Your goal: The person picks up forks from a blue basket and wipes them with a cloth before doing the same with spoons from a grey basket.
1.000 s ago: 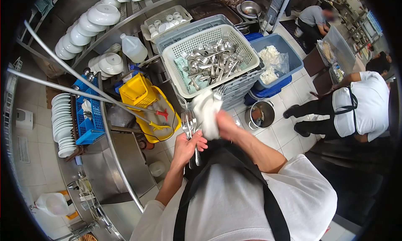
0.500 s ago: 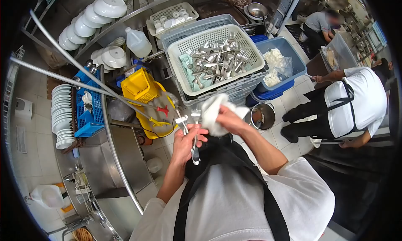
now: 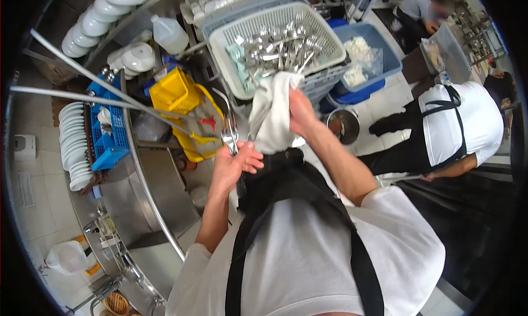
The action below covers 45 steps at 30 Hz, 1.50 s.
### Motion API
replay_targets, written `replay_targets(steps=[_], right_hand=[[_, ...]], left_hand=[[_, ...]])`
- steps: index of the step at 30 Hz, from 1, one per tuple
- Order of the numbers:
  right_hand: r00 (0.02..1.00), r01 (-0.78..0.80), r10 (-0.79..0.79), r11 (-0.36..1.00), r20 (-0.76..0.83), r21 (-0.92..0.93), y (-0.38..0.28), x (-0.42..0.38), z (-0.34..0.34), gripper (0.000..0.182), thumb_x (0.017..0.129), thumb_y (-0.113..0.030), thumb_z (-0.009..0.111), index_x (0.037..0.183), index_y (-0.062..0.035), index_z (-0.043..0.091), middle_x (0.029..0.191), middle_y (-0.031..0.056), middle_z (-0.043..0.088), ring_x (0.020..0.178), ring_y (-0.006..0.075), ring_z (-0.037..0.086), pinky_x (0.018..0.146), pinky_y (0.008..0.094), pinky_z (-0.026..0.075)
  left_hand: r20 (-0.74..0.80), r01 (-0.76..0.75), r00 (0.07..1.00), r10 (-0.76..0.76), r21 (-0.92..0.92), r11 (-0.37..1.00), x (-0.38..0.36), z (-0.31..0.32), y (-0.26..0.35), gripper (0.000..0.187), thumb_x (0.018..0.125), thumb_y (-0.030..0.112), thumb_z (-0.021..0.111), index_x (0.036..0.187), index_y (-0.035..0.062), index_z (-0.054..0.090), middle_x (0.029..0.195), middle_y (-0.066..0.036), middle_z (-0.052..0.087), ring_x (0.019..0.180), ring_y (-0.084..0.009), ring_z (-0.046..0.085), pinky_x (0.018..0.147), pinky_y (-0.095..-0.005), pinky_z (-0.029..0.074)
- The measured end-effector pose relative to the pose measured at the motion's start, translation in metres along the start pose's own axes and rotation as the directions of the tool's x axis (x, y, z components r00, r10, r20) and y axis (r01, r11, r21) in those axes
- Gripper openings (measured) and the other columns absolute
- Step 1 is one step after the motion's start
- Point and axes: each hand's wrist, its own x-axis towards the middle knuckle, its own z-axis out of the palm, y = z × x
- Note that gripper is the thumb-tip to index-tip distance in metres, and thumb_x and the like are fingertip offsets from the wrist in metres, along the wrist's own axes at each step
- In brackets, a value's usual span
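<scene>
Several metal forks stand up out of my left hand, which is closed around their handles in front of the black apron. My right hand grips a white cloth that hangs down in folds. In this view the cloth overlaps the near rim of a pale perforated basket. Inside the basket lies a heap of forks and other cutlery, with a green cloth along its left side.
Left of me are a yellow bucket, long mop poles, a blue rack and stacked plates. On the right stand a blue tub, a metal pot and a bending co-worker. Another person crouches further back.
The cloth and my right hand have moved up toward the basket, away from my left hand. My left hand has shifted slightly left, and the forks now point upward more clearly.
</scene>
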Motion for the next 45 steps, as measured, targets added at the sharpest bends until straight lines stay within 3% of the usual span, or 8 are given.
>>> replay_targets(steps=[8, 11, 18, 22, 30, 34, 40, 45], right_hand=[[0.977, -0.034, 0.192, 0.577, 0.095, -0.816, 0.001, 0.005, 0.019, 0.024, 0.091, -0.017, 0.05, 0.105, 0.0005, 0.059, 0.093, 0.0077, 0.064, 0.081, 0.0154, 0.061, 0.07, 0.0312, 0.051], [0.997, 0.005, 0.019, 0.954, 0.075, -0.299, -0.027, 0.043, -0.01, 0.032, 0.093, -0.022, 0.048, 0.106, 0.0073, 0.054, 0.097, 0.016, 0.063, 0.084, 0.024, 0.065, 0.079, 0.0366, 0.054], [0.863, -0.462, 0.481, 0.875, 0.157, -0.141, -0.006, -0.027, -0.018, 0.036, 0.092, -0.022, 0.051, 0.121, -0.0005, 0.049, 0.113, 0.0112, 0.059, 0.096, 0.0209, 0.062, 0.082, 0.0365, 0.053], [0.966, 0.121, 0.068, 0.732, 0.249, -0.671, 0.045, -0.029, 0.004, 0.022, 0.095, -0.02, 0.048, 0.111, -0.0054, 0.052, 0.101, 0.0042, 0.059, 0.083, 0.0119, 0.059, 0.072, 0.0288, 0.051], [0.944, -0.137, 0.246, 0.898, 0.22, -0.418, 0.015, -0.025, 0.005, 0.025, 0.091, -0.014, 0.05, 0.113, -0.0026, 0.057, 0.096, 0.0024, 0.062, 0.08, 0.0087, 0.058, 0.069, 0.0251, 0.049], [0.978, 0.069, 0.07, 0.775, 0.194, -0.628, 0.025, -0.012, -0.001, 0.022, 0.09, -0.011, 0.051, 0.109, -0.0012, 0.059, 0.09, 0.0015, 0.063, 0.073, 0.0089, 0.059, 0.066, 0.0255, 0.049], [0.993, 0.028, -0.057, 0.967, -0.108, -0.252, 0.004, -0.015, -0.012, 0.023, 0.096, -0.013, 0.043, 0.105, 0.0004, 0.059, 0.091, 0.0061, 0.065, 0.077, 0.0137, 0.063, 0.068, 0.029, 0.053], [1.0, 0.022, -0.011, 0.87, 0.026, -0.493, 0.036, -0.021, 0.003, 0.02, 0.094, -0.014, 0.049, 0.105, -0.0032, 0.062, 0.092, 0.0018, 0.065, 0.079, 0.0088, 0.06, 0.068, 0.0245, 0.049]], left_hand=[[-0.036, -0.04, 0.999, 0.038, -0.059, 0.997, 0.002, 0.0, -0.008, 0.029, 0.093, 0.026, 0.055, 0.097, -0.0023, 0.057, 0.074, -0.011, 0.063, 0.05, -0.0118, 0.055, 0.043, -0.0222, 0.04], [-0.095, -0.015, 0.995, -0.007, -0.224, 0.974, -0.001, -0.016, -0.017, 0.034, 0.094, 0.027, 0.052, 0.108, -0.0036, 0.055, 0.077, -0.011, 0.062, 0.049, -0.0101, 0.047, 0.043, -0.0213, 0.034], [-0.041, -0.037, 0.999, 0.023, -0.392, 0.919, -0.006, -0.026, -0.035, 0.024, 0.095, 0.019, 0.049, 0.104, -0.0021, 0.055, 0.083, -0.014, 0.065, 0.064, -0.0151, 0.061, 0.053, -0.0252, 0.048], [0.137, 0.067, 0.989, -0.054, -0.09, 0.994, -0.007, 0.001, -0.035, 0.023, 0.095, 0.021, 0.049, 0.099, -0.0005, 0.057, 0.083, -0.012, 0.066, 0.058, -0.0136, 0.061, 0.048, -0.0233, 0.046], [-0.018, -0.164, 0.979, 0.205, 0.538, 0.827, -0.012, 0.005, -0.026, 0.029, 0.095, 0.027, 0.05, 0.101, 0.0, 0.06, 0.075, -0.005, 0.065, 0.051, -0.0086, 0.053, 0.046, -0.0247, 0.041], [-0.005, -0.1, 0.99, 0.143, 0.692, 0.715, -0.019, 0.003, -0.011, 0.032, 0.095, 0.028, 0.048, 0.103, -0.0016, 0.059, 0.074, -0.005, 0.065, 0.053, -0.01, 0.056, 0.052, -0.0247, 0.044], [-0.278, -0.022, 0.94, 0.198, 0.53, 0.848, -0.037, -0.062, -0.007, 0.039, 0.098, 0.031, 0.043, 0.108, -0.0025, 0.058, 0.098, -0.01, 0.065, 0.072, -0.0156, 0.062, 0.06, -0.0275, 0.048], [-0.011, -0.169, 0.985, 0.17, 0.056, 0.984, -0.002, -0.005, -0.022, 0.037, 0.098, 0.029, 0.042, 0.113, -0.0016, 0.056, 0.089, -0.009, 0.065, 0.065, -0.0106, 0.057, 0.054, -0.023, 0.044]])
